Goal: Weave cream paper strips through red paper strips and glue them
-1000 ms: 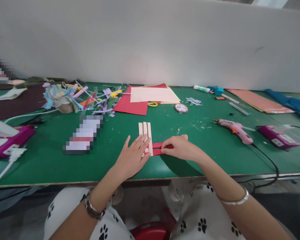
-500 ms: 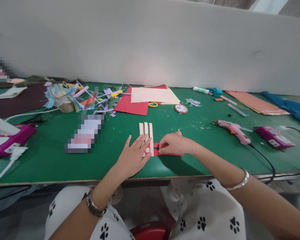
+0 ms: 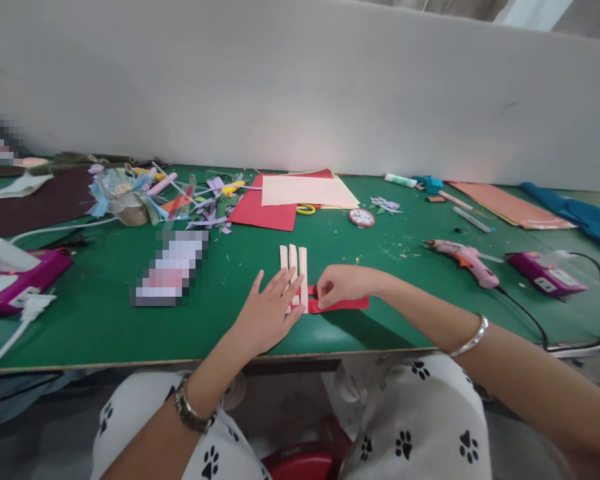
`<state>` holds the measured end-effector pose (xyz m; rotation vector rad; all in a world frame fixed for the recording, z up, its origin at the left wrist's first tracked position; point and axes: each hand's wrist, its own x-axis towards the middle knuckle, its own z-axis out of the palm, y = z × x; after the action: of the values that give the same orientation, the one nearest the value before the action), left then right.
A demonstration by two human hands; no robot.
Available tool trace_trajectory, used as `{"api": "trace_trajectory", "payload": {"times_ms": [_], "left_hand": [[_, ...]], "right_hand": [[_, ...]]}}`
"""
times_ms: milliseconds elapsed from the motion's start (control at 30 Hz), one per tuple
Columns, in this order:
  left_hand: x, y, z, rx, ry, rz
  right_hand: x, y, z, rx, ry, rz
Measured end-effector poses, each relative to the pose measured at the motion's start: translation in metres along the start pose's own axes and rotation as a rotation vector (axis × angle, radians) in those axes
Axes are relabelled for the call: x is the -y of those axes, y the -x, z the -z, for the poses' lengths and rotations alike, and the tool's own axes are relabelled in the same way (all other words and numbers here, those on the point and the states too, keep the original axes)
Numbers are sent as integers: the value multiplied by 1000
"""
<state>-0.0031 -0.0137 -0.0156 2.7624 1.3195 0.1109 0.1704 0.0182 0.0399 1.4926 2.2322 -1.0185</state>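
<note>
My left hand (image 3: 264, 312) lies flat with its fingers spread over a small weave of paper strips. Three pale strips (image 3: 303, 273) stick out beyond its fingertips, side by side. Red paper strips (image 3: 347, 303) cross them and run out to the right. My right hand (image 3: 344, 285) is closed in a pinch at the red strips, just right of the last pale one. Its thumb and fingertips meet on a red strip there. The crossings under my left palm are hidden.
A phone (image 3: 173, 270) lies to the left, near a purple power strip (image 3: 27, 280). Coloured paper sheets (image 3: 265, 212) and purple scraps (image 3: 210, 217) are at the back. On the right lie a pink glue gun (image 3: 463, 260) and another purple power strip (image 3: 545, 275).
My right hand has shifted slightly left and its fingers have closed lower on the red strip, with more of the strip showing below. My left hand stays in place.
</note>
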Motion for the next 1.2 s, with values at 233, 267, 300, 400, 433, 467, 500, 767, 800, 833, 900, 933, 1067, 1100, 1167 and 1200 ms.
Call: {"api": "trace_trajectory", "payload": {"times_ms": [233, 267, 300, 400, 433, 467, 500, 767, 800, 833, 900, 933, 1067, 1100, 1167, 1200], "left_hand": [[0, 0, 0, -4, 10, 6], [0, 0, -1, -2, 12, 5], [0, 0, -1, -1, 13, 4], [0, 0, 0, 4, -1, 0], [0, 0, 0, 6, -7, -2], [0, 0, 0, 8, -14, -3], [0, 0, 0, 10, -18, -2], [2, 1, -3, -28, 17, -13], [2, 1, -3, -29, 17, -14], [2, 1, -3, -28, 17, -13], [2, 1, -3, -27, 16, -12], [2, 1, -3, -27, 17, -13], [2, 0, -4, -35, 25, -15], [2, 0, -4, -35, 26, -14], [1, 1, -3, -36, 27, -12], [1, 1, -3, -40, 28, -12]], "right_hand": [[1, -3, 4, -15, 1, 4], [1, -2, 4, -10, -6, 6], [2, -2, 5, -3, -16, 10], [4, 3, 5, -12, 8, 8], [6, 5, 4, -40, 43, -1], [7, 7, 2, -77, 81, -12], [9, 9, 0, -117, 120, -22], [7, 14, -26, -361, 225, -31], [7, 13, -28, -376, 228, -30], [6, 13, -29, -387, 230, -29], [6, 12, -29, -401, 227, -27], [6, 12, -29, -406, 227, -26], [6, 10, -28, -423, 247, -42], [6, 10, -28, -427, 254, -49], [6, 9, -29, -439, 261, -58], [6, 8, -29, -449, 263, -59]]}}
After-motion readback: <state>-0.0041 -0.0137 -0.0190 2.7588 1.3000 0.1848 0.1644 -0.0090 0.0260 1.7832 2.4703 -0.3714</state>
